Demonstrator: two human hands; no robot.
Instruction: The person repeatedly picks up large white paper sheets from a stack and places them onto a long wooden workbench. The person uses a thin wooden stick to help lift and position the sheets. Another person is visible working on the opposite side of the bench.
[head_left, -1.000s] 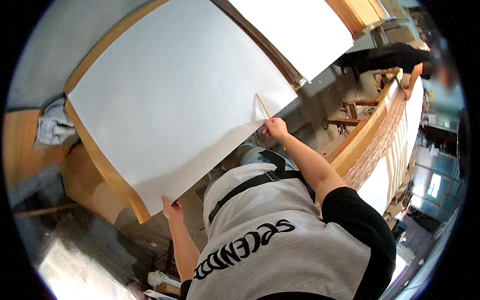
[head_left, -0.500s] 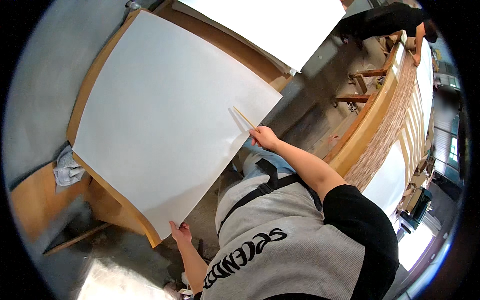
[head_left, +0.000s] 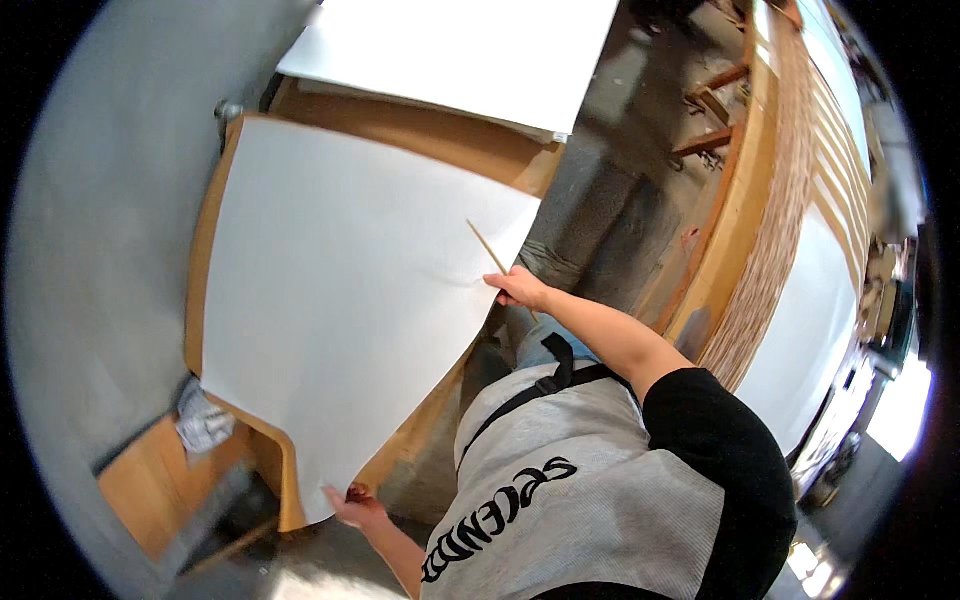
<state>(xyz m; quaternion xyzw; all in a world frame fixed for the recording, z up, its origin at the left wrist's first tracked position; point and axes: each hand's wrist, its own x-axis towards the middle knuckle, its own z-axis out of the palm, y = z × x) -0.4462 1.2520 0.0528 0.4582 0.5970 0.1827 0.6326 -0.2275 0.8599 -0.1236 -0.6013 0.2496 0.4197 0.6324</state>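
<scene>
A large white sheet (head_left: 340, 290) lies over a brown board (head_left: 200, 290), whose rim shows along the far left side and under the near edge. My left hand (head_left: 358, 507) is closed on the sheet's near left corner, thumb on top and fingers beneath. Farther right, my right hand (head_left: 520, 288) pinches the sheet's near edge. It also holds a thin wooden stick (head_left: 485, 243), which slants up over the sheet. Between my hands the near edge bows, standing off the board.
Another stack of white sheets (head_left: 460, 60) lies beyond. A grey wall (head_left: 100, 250) rises at left, near a crumpled cloth (head_left: 203, 418) on a wooden panel (head_left: 145, 490). On the right runs a long bench (head_left: 740, 230) bearing brown streaked strips (head_left: 775, 230) and white pieces.
The view has turned, and the person by the bench is mostly out of it. The sheet's near edge has come up in my hands, baring the brown board under it.
</scene>
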